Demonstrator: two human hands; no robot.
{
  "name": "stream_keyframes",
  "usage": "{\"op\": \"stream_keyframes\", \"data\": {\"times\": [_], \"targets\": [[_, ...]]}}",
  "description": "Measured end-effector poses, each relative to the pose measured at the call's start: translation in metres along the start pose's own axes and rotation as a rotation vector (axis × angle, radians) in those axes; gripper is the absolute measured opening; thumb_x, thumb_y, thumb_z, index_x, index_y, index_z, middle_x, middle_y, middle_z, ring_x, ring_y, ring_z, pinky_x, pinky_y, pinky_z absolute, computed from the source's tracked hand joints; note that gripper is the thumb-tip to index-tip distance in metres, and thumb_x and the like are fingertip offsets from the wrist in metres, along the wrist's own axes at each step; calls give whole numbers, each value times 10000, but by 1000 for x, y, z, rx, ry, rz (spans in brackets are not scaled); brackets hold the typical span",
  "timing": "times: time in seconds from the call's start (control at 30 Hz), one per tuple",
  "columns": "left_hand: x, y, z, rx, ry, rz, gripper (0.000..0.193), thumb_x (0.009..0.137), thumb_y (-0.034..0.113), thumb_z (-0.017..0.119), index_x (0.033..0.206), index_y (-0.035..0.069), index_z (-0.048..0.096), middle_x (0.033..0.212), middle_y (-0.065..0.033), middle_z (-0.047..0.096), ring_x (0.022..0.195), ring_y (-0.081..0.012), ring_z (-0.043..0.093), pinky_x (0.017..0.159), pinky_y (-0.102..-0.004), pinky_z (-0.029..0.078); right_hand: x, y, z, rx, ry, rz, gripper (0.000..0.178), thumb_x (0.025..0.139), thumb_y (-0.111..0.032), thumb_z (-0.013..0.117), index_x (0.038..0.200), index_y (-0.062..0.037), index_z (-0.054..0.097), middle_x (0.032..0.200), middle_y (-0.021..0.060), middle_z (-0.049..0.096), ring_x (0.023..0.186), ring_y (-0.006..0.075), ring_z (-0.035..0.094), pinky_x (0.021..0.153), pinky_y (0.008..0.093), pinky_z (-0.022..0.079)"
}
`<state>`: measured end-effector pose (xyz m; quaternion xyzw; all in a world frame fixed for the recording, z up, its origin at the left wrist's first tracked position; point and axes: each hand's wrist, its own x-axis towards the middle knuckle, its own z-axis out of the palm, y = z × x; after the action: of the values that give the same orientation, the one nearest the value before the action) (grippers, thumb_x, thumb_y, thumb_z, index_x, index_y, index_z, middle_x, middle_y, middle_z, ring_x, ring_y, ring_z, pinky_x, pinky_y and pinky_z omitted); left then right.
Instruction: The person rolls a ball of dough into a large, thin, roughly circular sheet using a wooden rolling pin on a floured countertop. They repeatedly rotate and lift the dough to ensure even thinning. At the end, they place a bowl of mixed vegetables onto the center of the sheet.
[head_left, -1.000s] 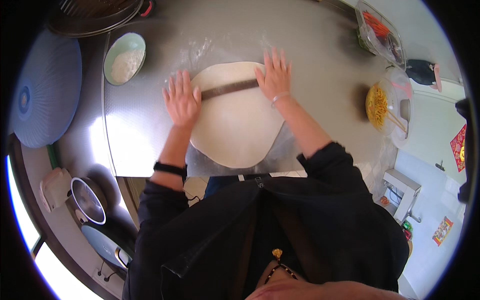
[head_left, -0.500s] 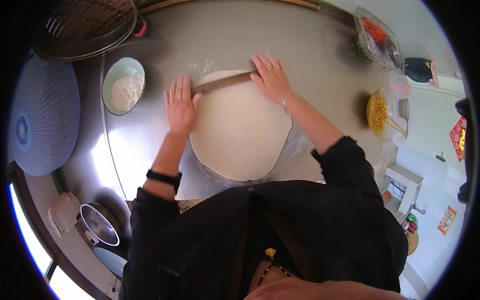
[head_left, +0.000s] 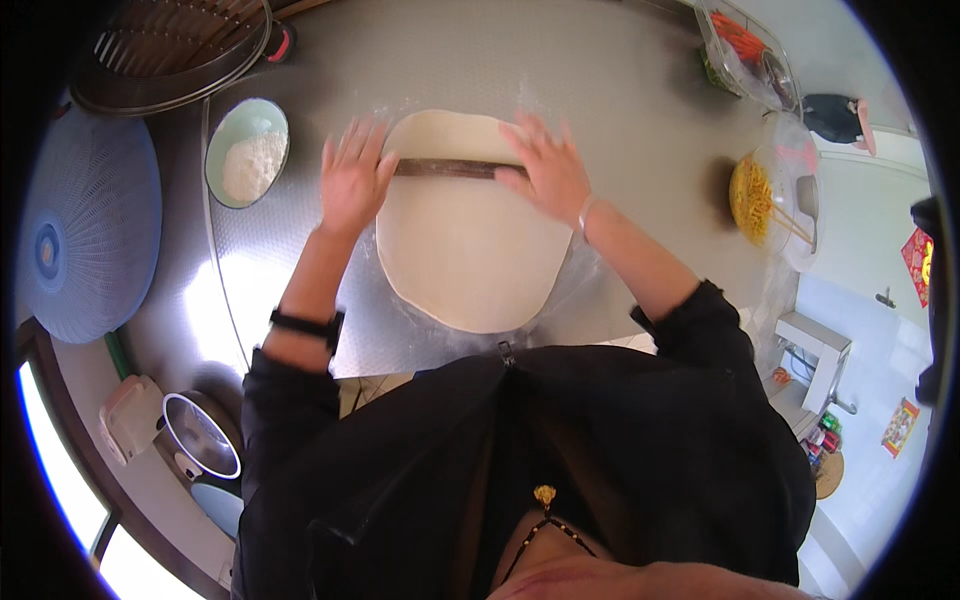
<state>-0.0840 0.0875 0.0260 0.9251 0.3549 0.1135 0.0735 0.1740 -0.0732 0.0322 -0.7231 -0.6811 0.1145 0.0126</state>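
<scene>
A wide, thin sheet of pale dough [head_left: 475, 255] with rounded edges lies on the metal worktop in front of me. Across its far part rests a dark wooden rolling pin [head_left: 445, 168], almost level from left to right. My left hand [head_left: 352, 178] lies flat over the pin's left end, fingers stretched forward. Over the right end is my right hand [head_left: 550, 172], its fingers spread and slightly blurred. Both palms cover the pin's ends without wrapping round them. Left of my left hand stands a pale green bowl [head_left: 217, 172] holding white flour [head_left: 255, 168].
A blue mesh cover [head_left: 95, 225] and a dark round pan [head_left: 150, 100] are at the far left. To the right stands a bowl of yellow food with chopsticks [head_left: 755, 200]; beyond it is a basket [head_left: 790, 95] with carrots. A metal basin [head_left: 205, 440] sits lower left.
The rolling pin has come nearer me over the dough and turned from slanted to nearly level. My hands moved with it. The whole view has also shifted slightly.
</scene>
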Motion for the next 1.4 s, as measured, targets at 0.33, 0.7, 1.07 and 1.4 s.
{"op": "stream_keyframes", "data": {"times": [0.33,0.7,1.07,1.4], "targets": [[-105,-7,-17,60,-299,211,684,901,425,562,1475,145,317,1527,-70,327,1408,-279,296,1128,-555,209,-95,-100,48,371,31,-189,836,879,-543,545,1448,13,287,1523,250,215,1436,374,168,1158,511,152],[-124,20,-14,172,-238,-18,717,897,413,558,1492,135,270,1532,-110,304,1402,-295,301,1137,-534,200,-74,-116,72,141,-1,-193,888,861,-603,525,1460,5,278,1545,216,199,1442,357,174,1172,478,137],[-239,6,-37,-15,-209,-91,386,750,99,672,1098,48,515,1017,-127,569,933,-314,588,812,-432,495,-11,-97,21,390,320,-263,576,856,-457,626,1289,-93,517,1281,203,544,1224,370,480,1078,466,333],[-222,53,-29,-869,-143,-1143,393,751,189,746,1034,-32,588,744,-117,652,681,-224,639,645,-364,506,100,-12,4,208,-343,67,403,713,-429,745,868,-63,680,791,97,651,784,240,618,686,373,486]]}}
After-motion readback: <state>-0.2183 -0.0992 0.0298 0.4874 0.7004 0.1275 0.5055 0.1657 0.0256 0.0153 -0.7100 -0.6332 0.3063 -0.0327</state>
